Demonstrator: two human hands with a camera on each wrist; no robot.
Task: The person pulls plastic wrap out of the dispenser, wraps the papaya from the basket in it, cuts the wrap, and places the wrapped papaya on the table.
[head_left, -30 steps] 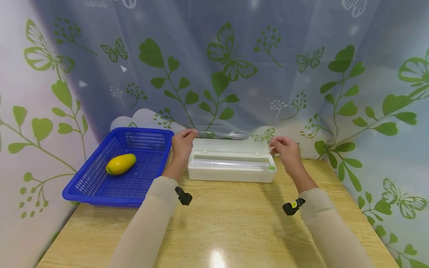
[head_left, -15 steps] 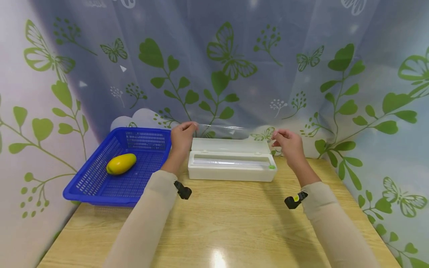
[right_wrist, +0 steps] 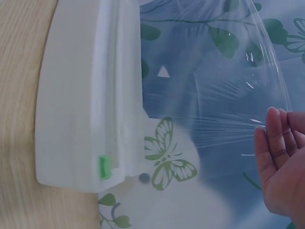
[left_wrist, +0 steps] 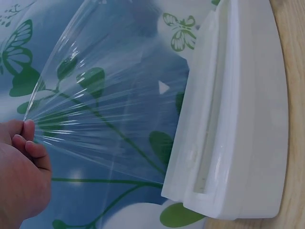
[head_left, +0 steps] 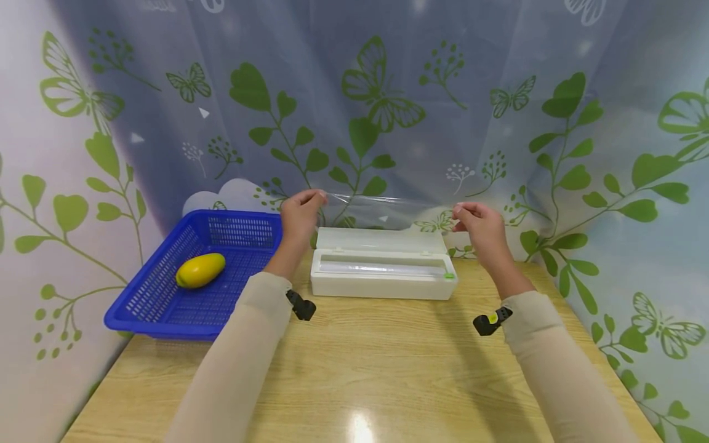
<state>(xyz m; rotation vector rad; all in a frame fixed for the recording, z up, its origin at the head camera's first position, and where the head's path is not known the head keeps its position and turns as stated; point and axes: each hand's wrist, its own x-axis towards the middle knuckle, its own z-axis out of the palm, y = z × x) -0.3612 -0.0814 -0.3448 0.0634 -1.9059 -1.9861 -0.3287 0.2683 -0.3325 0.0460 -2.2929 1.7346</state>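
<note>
Head view: the left hand (head_left: 301, 218) and right hand (head_left: 483, 232) pinch opposite ends of clear film (head_left: 382, 200), spread above and behind the white box (head_left: 382, 289); left of the box stands a blue basket (head_left: 160, 332). Left wrist view: creases fan from the left hand toward the box. Right wrist view: creases likewise converge at the right hand.

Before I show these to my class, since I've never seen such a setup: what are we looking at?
There is no machine here, just a person's two bare hands. The wide picture comes from a camera worn on the head; the two close ones come from small black wrist cameras. The left hand and right hand pinch clear plastic film, which spreads toward an open white film dispenser with a roll inside. On the wood-grain table, left of it, a blue plastic basket holds a yellow fruit, perhaps a papaya.
</note>
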